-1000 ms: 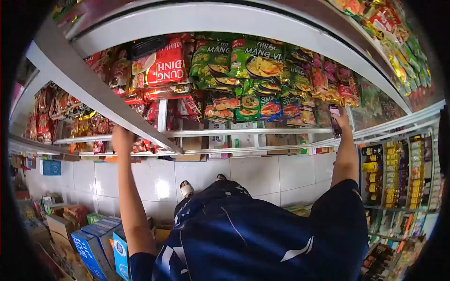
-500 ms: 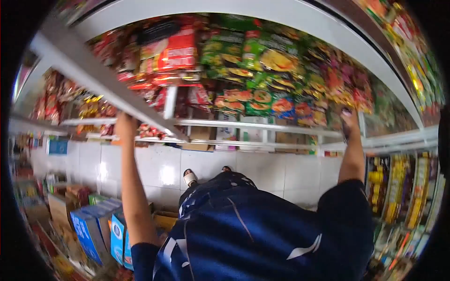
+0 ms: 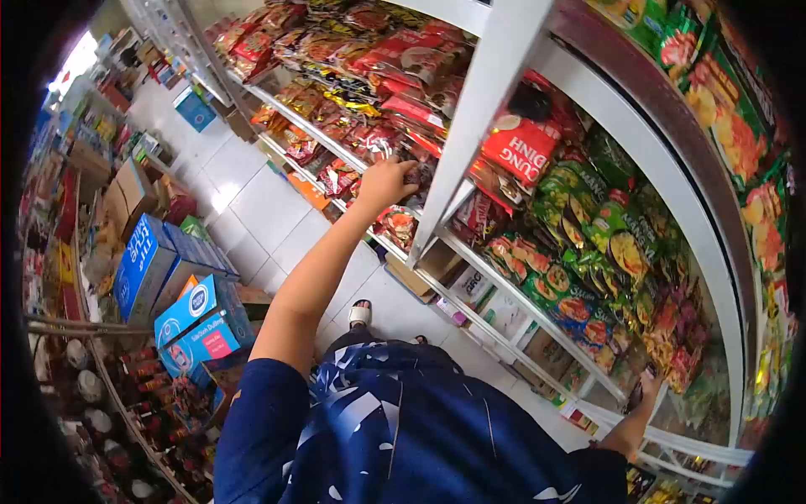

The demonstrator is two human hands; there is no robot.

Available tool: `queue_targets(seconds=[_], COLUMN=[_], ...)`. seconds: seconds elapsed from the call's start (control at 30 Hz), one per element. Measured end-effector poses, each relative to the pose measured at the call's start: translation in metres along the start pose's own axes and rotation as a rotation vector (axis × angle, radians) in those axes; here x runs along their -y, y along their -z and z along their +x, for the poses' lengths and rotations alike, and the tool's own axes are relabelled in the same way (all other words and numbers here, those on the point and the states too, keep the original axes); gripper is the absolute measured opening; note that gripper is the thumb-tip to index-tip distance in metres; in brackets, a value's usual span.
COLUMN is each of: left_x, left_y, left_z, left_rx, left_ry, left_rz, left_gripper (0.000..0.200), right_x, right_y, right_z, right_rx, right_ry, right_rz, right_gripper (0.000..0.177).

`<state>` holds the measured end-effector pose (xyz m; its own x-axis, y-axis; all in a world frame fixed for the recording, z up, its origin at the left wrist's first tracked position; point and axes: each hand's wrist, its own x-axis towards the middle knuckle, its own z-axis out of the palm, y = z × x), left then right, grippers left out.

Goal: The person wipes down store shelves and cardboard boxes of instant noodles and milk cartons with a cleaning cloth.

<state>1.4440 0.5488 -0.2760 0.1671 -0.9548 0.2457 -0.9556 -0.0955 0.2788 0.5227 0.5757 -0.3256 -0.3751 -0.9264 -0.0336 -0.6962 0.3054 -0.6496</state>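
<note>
My left hand point(image 3: 388, 181) reaches into the shelf just left of the white upright post point(image 3: 470, 118). Its fingers curl over a dark packet point(image 3: 419, 173) among red noodle packets point(image 3: 411, 109). To the lower right, my right hand point(image 3: 645, 393) is at the shelf's front rail, next to red and yellow noodle packets point(image 3: 674, 340). Its fingers are bent around something dark and narrow that is too small to name. Between the hands lie green noodle packets point(image 3: 617, 231) and a red bag point(image 3: 519, 149) with white lettering.
Blue cartons point(image 3: 201, 323) are stacked on the left, beside bottles point(image 3: 155, 386) on a lower rack. White floor tiles point(image 3: 277, 223) run between the shelves. An upper shelf edge point(image 3: 663, 143) curves overhead on the right, with more packets beyond it.
The view has turned to the left, so the shelf now runs diagonally. My left hand has come out from behind the post to the packets; my right hand stays by the red and yellow packets.
</note>
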Motion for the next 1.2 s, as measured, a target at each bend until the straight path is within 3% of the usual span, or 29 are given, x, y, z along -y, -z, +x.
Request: queue_targets(seconds=[0.13, 0.27, 0.33, 0.4, 0.47, 0.5, 0.53, 0.57, 0.6, 0.63, 0.7, 0.73, 0.8, 0.87, 0.9, 0.97, 1.03, 1.1, 1.2], left_x=[0.012, 0.046, 0.084, 0.111, 0.148, 0.163, 0.179, 0.193, 0.208, 0.225, 0.261, 0.282, 0.325, 0.373, 0.393, 0.397, 0.401, 0.396, 0.368], left_y=[0.004, 0.020, 0.021, 0.040, 0.046, 0.050, 0.054, 0.058, 0.061, 0.065, 0.075, 0.080, 0.087, 0.091, 0.089, 0.095, 0.079, 0.058, 0.083], left_z=[-0.002, -0.004, -0.006, -0.006, 0.001, 0.005, 0.011, 0.017, 0.024, 0.032, 0.051, 0.060, 0.082, 0.107, 0.118, 0.130, 0.138, 0.138, 0.139], left_rx=[-0.025, 0.004, -0.040, -0.018, -0.025, -0.003, 0.004, 0.004, 0.007, 0.013, 0.047, 0.042, 0.034, 0.010, -0.006, -0.055, -0.006, -0.034, 0.204], left_ry=[-0.014, 0.062, 0.079, 0.156, 0.155, 0.152, 0.129, 0.108, 0.098, 0.088, 0.065, 0.079, 0.124, 0.159, 0.161, 0.202, 0.082, -0.263, -0.294], left_rz=[0.011, 0.013, 0.017, -0.010, 0.019, 0.047, 0.065, 0.068, 0.082, 0.096, 0.093, 0.102, 0.134, 0.132, 0.103, 0.170, 0.166, 0.172, 0.105], left_gripper=[0.048, 0.051, 0.051, 0.050, 0.048, 0.048, 0.048, 0.048, 0.048, 0.047, 0.047, 0.045, 0.043, 0.042, 0.042, 0.044, 0.049, 0.050, 0.049], right_x=[-0.007, 0.092, 0.112, 0.220, 0.196, 0.223, 0.252, 0.269, 0.311, 0.359, 0.480, 0.499, 0.565, 0.600, 0.624, 0.652, 0.674, 0.692, 0.687], right_y=[0.003, -0.032, -0.062, -0.106, -0.152, -0.190, -0.216, -0.243, -0.271, -0.299, -0.335, -0.364, -0.404, -0.459, -0.484, -0.524, -0.558, -0.572, -0.585], right_z=[0.003, -0.063, -0.100, -0.184, -0.208, -0.237, -0.261, -0.277, -0.299, -0.319, -0.357, -0.362, -0.378, -0.380, -0.374, -0.374, -0.368, -0.366, -0.362], right_rx=[0.014, -0.117, -0.339, -0.298, -0.055, -0.141, -0.026, 0.137, 0.195, 0.344, 0.624, 0.773, 0.838, 0.632, 0.395, 0.207, 0.015, 0.048, -0.014], right_ry=[0.060, 0.049, 0.275, 0.158, 0.433, 0.366, 0.233, 0.266, 0.183, -0.040, -0.015, 0.123, 0.213, 0.480, 0.694, 0.618, 0.656, 0.552, 0.602], right_rz=[0.002, -0.247, -0.161, -0.196, 0.117, 0.255, 0.293, 0.346, 0.362, 0.568, 0.529, 0.595, 0.421, 0.539, 0.489, 0.263, 0.093, -0.151, -0.163], right_gripper=[0.076, 0.065, 0.047, 0.029, 0.017, 0.010, 0.009, 0.009, 0.009, 0.008, 0.010, 0.011, 0.012, 0.014, 0.018, 0.039, 0.053, 0.066, 0.070])
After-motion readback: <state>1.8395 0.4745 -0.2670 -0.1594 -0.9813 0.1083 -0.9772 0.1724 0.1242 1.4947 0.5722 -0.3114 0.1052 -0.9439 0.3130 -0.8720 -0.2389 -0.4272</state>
